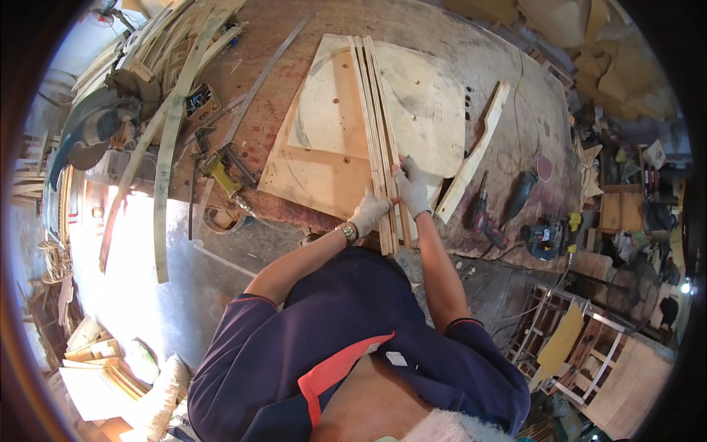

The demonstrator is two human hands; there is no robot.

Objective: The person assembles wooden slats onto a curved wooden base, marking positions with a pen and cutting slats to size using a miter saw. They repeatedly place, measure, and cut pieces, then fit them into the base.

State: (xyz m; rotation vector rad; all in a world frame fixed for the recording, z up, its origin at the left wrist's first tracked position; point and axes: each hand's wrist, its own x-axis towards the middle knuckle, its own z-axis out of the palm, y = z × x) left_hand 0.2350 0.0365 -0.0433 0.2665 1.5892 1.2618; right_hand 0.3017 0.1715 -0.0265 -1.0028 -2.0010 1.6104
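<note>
Several long, thin wooden strips (375, 121) lie side by side as a bundle over pale plywood panels (313, 173) on the workbench. Their near ends jut past the bench edge toward my body. My left hand (370, 214), in a whitish glove, is closed around the left side of the bundle near that end. On the opposite side, slightly farther up, my gloved right hand (412, 189) presses its fingers against the strips. Parts of the fingers on both hands are hidden by the wood. A curved wooden piece (476, 151) rests to the right of the panels.
Along the bench's right side lie a red-and-black drill (482, 217), a sander (521, 193) and a jigsaw (543, 239). A yellow-green air tool (221, 173) and a long metal ruler (258, 88) sit left. Long bent strips (163, 184) overhang the left edge, near a circular saw (96, 129).
</note>
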